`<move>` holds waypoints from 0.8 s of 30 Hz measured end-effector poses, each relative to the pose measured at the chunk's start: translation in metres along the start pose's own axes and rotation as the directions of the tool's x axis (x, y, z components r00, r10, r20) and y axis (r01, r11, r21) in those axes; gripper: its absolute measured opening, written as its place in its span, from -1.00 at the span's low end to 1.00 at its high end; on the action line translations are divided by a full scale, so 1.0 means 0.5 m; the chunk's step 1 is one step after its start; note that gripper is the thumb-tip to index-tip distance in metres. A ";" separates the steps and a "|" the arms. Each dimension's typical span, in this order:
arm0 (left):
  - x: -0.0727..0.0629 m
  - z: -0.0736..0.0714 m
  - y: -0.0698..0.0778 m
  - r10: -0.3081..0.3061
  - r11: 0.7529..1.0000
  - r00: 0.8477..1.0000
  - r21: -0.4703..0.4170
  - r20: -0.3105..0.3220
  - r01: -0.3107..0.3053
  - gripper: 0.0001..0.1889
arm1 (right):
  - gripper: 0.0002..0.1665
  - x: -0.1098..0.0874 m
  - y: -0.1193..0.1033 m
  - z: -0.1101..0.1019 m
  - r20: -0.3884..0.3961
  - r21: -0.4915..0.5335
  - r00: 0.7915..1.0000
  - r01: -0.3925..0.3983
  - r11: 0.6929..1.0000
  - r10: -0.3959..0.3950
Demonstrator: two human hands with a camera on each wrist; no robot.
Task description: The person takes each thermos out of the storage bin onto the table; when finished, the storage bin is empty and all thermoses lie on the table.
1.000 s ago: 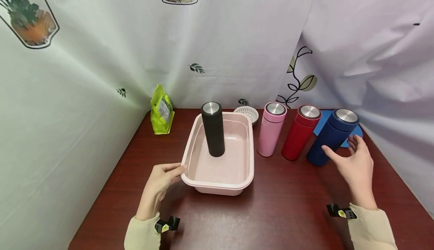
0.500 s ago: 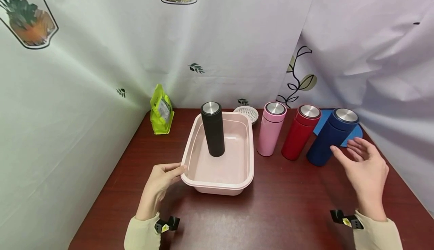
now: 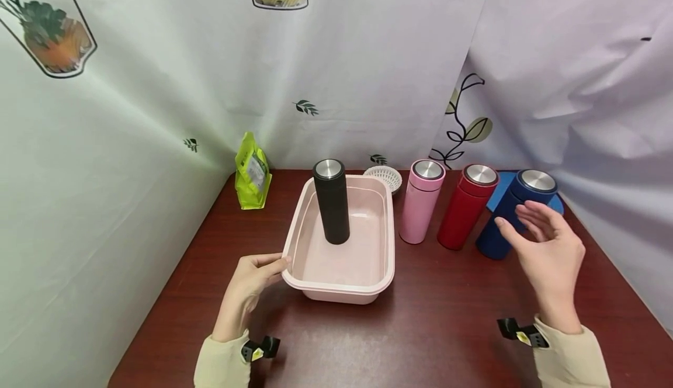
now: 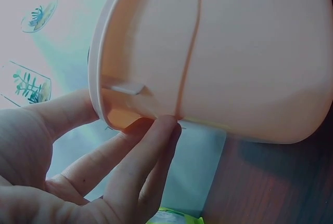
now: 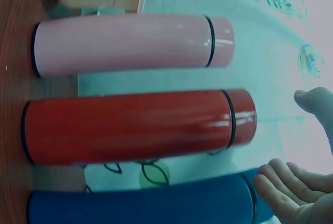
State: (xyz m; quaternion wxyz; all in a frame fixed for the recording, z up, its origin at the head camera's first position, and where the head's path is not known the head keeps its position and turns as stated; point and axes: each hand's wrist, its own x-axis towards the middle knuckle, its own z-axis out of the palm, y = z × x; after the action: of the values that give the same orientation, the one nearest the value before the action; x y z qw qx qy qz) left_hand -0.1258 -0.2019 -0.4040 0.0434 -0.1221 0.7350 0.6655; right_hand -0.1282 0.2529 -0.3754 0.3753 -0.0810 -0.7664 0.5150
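My left hand (image 3: 254, 280) pinches the near left rim of a pale pink plastic basin (image 3: 342, 288); the left wrist view has the thumb at the rim and the fingers under it against the basin's wall (image 4: 250, 68). Upright inside the basin stands a black vacuum flask (image 3: 332, 207) with a steel-topped lid. Right of the basin, a pink flask (image 3: 417, 215), a red flask (image 3: 464, 215) and a dark blue flask (image 3: 496, 230) stand in a row. My right hand (image 3: 552, 253), thumb and fingers spread apart with nothing between them, overlaps the blue flask's right side in the head view.
A lime-green pouch (image 3: 252, 177) stands at the back left. Behind the basin sits a small white woven basket (image 3: 386, 176), and a flat blue item (image 3: 503, 184) lies behind the blue flask. White printed cloth (image 3: 342, 55) rises behind the brown table (image 3: 431, 329).
My right hand has drawn back to the right from the blue flask, then come left again toward it and the red flask. The left hand, basin and flasks have kept their places.
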 end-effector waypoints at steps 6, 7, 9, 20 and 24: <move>0.002 0.003 -0.002 0.009 1.000 1.000 -0.004 0.004 -0.009 -0.59 | -0.35 -0.008 -0.009 0.022 0.067 0.001 0.997 0.028 1.000 -0.028; 0.003 0.004 -0.002 0.008 1.000 1.000 -0.005 0.004 -0.008 -0.59 | -0.35 -0.009 -0.010 0.026 0.076 0.004 0.997 0.031 1.000 -0.031; 0.003 0.004 -0.003 0.002 1.000 1.000 -0.007 0.003 -0.002 -0.59 | -0.35 -0.012 -0.011 0.035 0.093 0.015 0.995 0.038 0.999 -0.039; 0.000 0.003 -0.002 -0.003 1.000 1.000 0.006 -0.015 0.003 -0.59 | -0.34 -0.032 -0.022 0.086 0.190 0.036 0.979 0.066 0.997 -0.072; -0.001 0.003 -0.001 -0.001 1.000 1.000 0.000 -0.016 0.001 -0.60 | -0.36 -0.037 -0.033 0.102 0.227 0.064 0.971 0.058 0.996 -0.071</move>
State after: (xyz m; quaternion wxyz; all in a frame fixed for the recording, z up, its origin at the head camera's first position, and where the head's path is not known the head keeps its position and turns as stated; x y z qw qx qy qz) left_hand -0.1252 -0.2006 -0.4047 0.0377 -0.1279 0.7352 0.6646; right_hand -0.1445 0.1988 -0.3801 0.3032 0.0146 -0.7917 0.5301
